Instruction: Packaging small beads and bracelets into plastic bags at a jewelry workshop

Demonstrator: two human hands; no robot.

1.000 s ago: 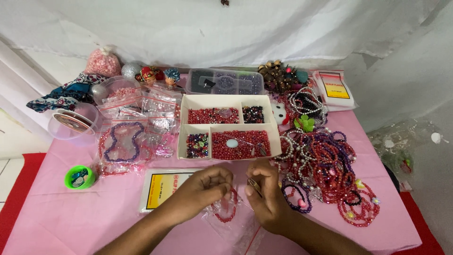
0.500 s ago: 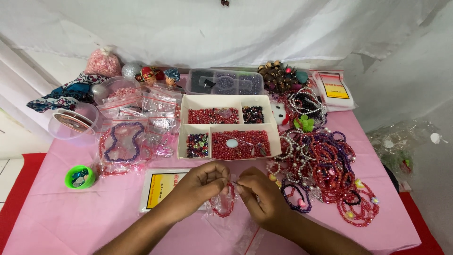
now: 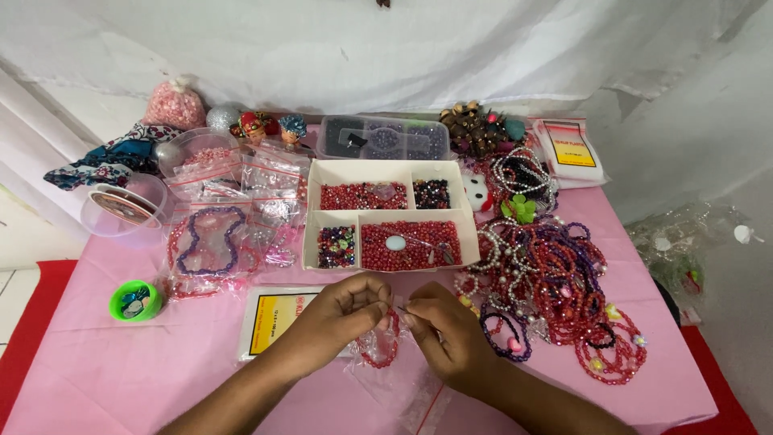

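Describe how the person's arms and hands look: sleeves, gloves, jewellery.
Both forearms are bare, no sleeves in view. The left hand and right hand wear no gloves. No rings, watch or wristbands show on either hand or wrist. Nails look short and unpainted, though small in frame.

Two bare forearms enter from 6 o'clock edge. No sleeves visible. Left hand (image 3: 342,310) at 7 o'clock of frame centre, right hand (image 3: 447,330) at 5 o'clock: no rings, gloves, wristbands visible. Short nails.

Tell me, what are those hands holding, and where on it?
Both hands pinch a red bead bracelet at its top: left hand and right hand fingers meet there, the loop hanging below.
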